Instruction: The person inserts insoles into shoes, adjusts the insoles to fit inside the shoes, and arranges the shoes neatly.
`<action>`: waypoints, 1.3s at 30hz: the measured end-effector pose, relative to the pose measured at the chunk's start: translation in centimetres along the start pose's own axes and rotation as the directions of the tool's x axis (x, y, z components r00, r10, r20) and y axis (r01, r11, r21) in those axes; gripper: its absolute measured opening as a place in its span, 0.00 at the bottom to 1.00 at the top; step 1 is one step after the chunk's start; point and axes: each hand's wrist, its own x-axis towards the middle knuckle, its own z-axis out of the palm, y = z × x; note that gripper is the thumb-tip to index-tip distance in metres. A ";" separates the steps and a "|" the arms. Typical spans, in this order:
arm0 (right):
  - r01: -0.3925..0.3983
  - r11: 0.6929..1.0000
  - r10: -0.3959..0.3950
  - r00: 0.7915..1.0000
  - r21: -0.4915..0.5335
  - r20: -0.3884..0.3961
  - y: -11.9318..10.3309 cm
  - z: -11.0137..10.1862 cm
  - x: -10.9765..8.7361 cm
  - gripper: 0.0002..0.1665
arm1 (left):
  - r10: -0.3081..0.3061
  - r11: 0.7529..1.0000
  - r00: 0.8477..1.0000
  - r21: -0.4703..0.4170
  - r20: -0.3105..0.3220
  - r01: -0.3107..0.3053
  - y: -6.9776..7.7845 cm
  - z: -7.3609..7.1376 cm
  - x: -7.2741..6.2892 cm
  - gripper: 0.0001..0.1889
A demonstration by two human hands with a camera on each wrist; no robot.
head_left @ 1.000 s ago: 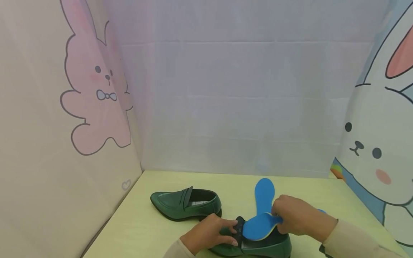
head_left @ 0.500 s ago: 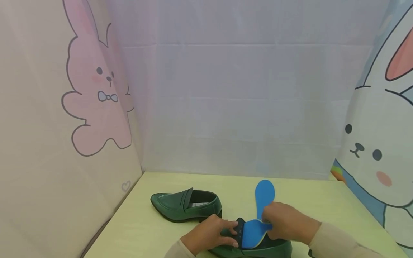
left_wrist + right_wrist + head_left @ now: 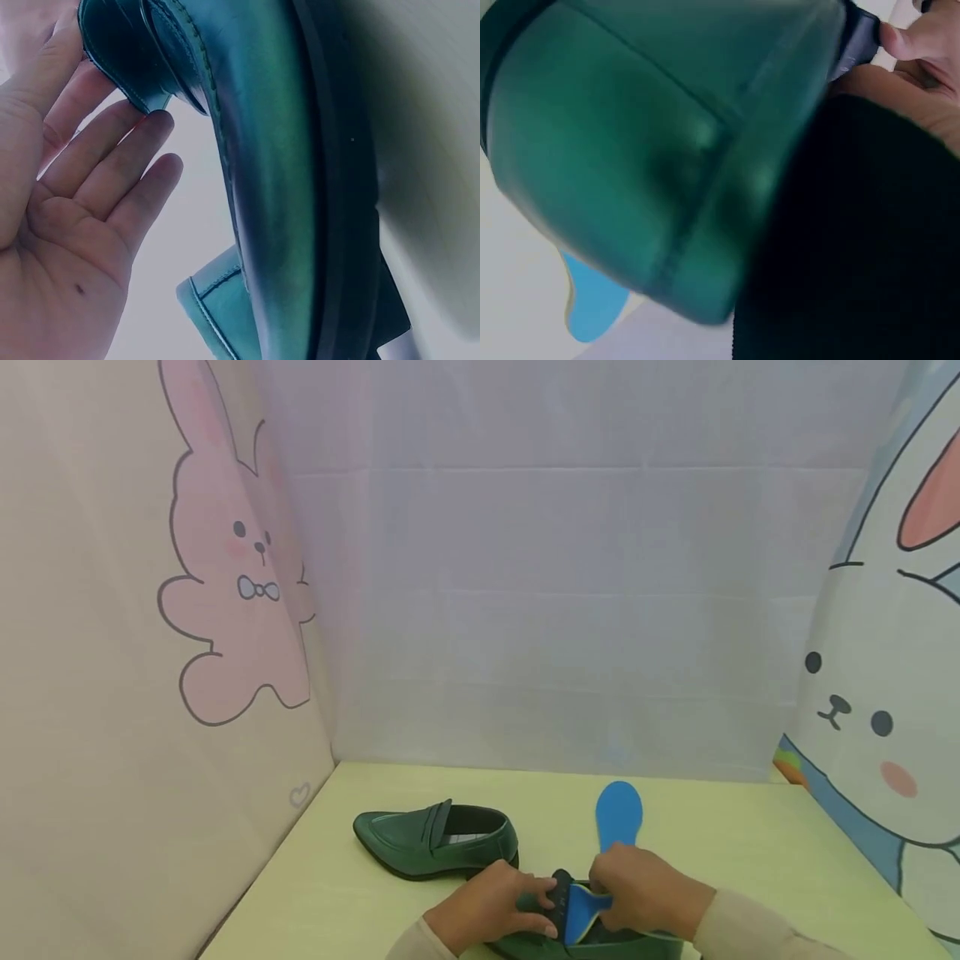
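Observation:
A green loafer (image 3: 622, 950) sits at the table's front edge, partly cut off by the head view. My left hand (image 3: 487, 906) pinches its raised dark-lined tongue (image 3: 560, 897); the left wrist view shows fingers against that green flap (image 3: 124, 52). Between finger and thumb, my right hand (image 3: 648, 889) grips a blue insole (image 3: 583, 914) with a yellowish edge. The insole's front end is inside the shoe's opening, right behind the tongue. Much of the insole is hidden under the right hand. In the right wrist view, the loafer's green heel (image 3: 630, 150) fills the left side.
A matching green loafer (image 3: 431, 842) stands behind on the left, toe pointing left. A second blue insole (image 3: 619, 814) lies behind my right hand on the pale yellow table (image 3: 300, 893). Fabric walls with printed rabbits (image 3: 243, 585) surround the table.
My right hand has moved left and down, pushing the insole deeper into the front loafer. Less blue shows now. My left hand stays on the tongue.

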 end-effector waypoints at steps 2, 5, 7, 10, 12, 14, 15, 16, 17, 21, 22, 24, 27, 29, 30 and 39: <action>0.000 1.000 0.000 1.000 0.006 -0.006 0.0 0.3 0.2 0.20 | 0.006 1.000 1.000 0.007 0.000 -0.006 0.0 0.0 -0.1 0.29; -0.009 1.000 0.009 1.000 0.008 -0.007 0.0 0.6 0.4 0.20 | 0.008 1.000 1.000 0.004 0.003 -0.008 0.0 0.0 -0.1 0.28; -0.007 1.000 0.007 1.000 0.005 -0.007 0.0 0.8 0.5 0.20 | 0.005 1.000 1.000 0.002 0.006 -0.005 0.0 -0.1 -0.1 0.28; 0.004 1.000 -0.004 1.000 0.004 -0.015 -0.1 1.0 0.8 0.17 | 0.000 1.000 1.000 0.002 0.001 0.000 0.0 -0.1 -0.1 0.28; 0.013 1.000 -0.013 1.000 0.003 -0.026 0.0 1.3 0.9 0.13 | -0.002 1.000 1.000 0.007 -0.002 0.002 0.0 -0.1 -0.1 0.28; 0.014 1.000 -0.014 0.999 0.006 -0.035 0.0 1.6 1.1 0.09 | -0.004 1.000 1.000 0.009 -0.001 0.004 0.0 -0.1 -0.1 0.28; 0.013 1.000 -0.012 0.999 0.009 -0.040 0.0 1.7 1.1 0.08 | -0.007 1.000 1.000 0.009 0.000 0.007 0.0 -0.1 -0.1 0.29; 0.013 1.000 -0.013 0.999 0.010 -0.043 0.0 1.8 1.2 0.07 | -0.011 1.000 1.000 0.008 0.002 0.011 0.0 -0.1 -0.1 0.29; 0.013 1.000 -0.012 0.999 0.016 -0.047 0.0 2.0 1.2 0.07 | -0.016 1.000 1.000 0.004 0.004 0.016 0.0 -0.1 -0.1 0.29; 0.026 0.998 -0.022 0.998 0.056 -0.058 -0.1 2.5 1.4 0.08 | -0.029 1.000 1.000 -0.001 0.008 0.029 0.1 -0.2 -0.1 0.29; 0.031 0.997 -0.027 0.998 0.070 -0.061 -0.2 2.6 1.5 0.07 | -0.026 1.000 1.000 0.001 0.008 0.026 0.1 -0.1 -0.1 0.29; 0.039 0.995 -0.033 0.997 0.089 -0.065 -0.2 2.8 1.5 0.06 | -0.023 1.000 1.000 0.000 0.011 0.023 0.1 -0.1 -0.1 0.29; 0.040 0.995 -0.032 0.996 0.096 -0.082 -0.3 3.2 1.5 0.06 | -0.010 1.000 1.000 0.001 0.014 0.010 0.1 0.0 -0.2 0.29; 0.032 0.995 -0.023 0.995 0.097 -0.092 -0.4 3.4 1.4 0.08 | -0.007 1.000 1.000 -0.003 0.014 0.007 0.1 0.1 -0.1 0.29; 0.026 0.995 -0.017 0.995 0.097 -0.098 -0.4 3.5 1.4 0.09 | -0.003 1.000 1.000 0.001 0.013 0.003 0.1 0.1 -0.1 0.28; 0.004 0.995 0.006 0.995 0.098 -0.105 -0.8 3.7 1.7 0.19 | -0.009 1.000 1.000 -0.004 0.016 0.009 0.2 0.0 0.0 0.28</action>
